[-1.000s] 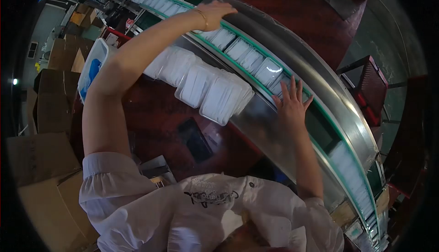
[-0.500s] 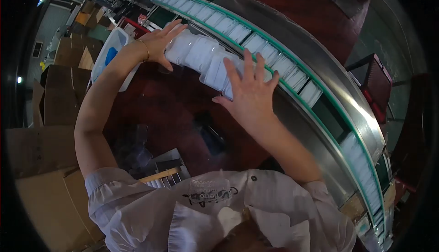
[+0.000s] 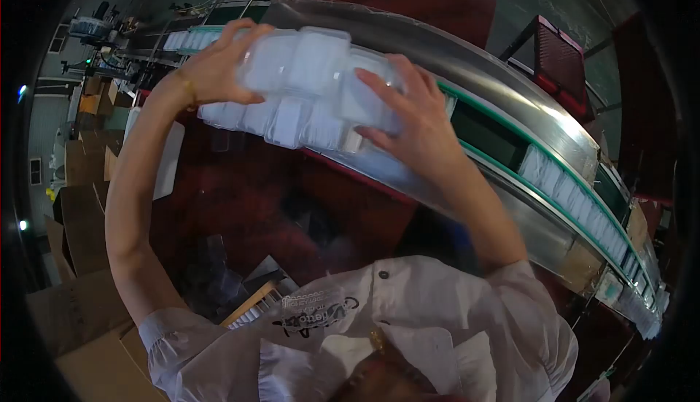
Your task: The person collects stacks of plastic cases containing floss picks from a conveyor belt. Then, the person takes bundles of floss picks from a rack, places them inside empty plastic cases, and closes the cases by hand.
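Between my two hands is a row of clear plastic cases with white contents [image 3: 319, 63], raised over the conveyor's near edge. My left hand [image 3: 222, 66] grips its left end, with a thin bracelet at the wrist. The right end is pressed by my right hand [image 3: 408, 110], fingers spread over the last case. Just below this row, more white-filled cases [image 3: 292, 121] lie side by side along the near metal edge. Part of the green-railed conveyor [image 3: 488, 130] is hidden behind the held row.
Further right, white packs [image 3: 576, 198] stand in the conveyor's channel. A red crate [image 3: 560, 66] is at the upper right. Cardboard boxes [image 3: 84, 219] and a white bin [image 3: 169, 160] are at the left. A dark object, blurred, lies on the red table [image 3: 240, 205].
Both hands have closed in on a row of cases and lifted it over the conveyor's near edge. The camera view has also shifted.
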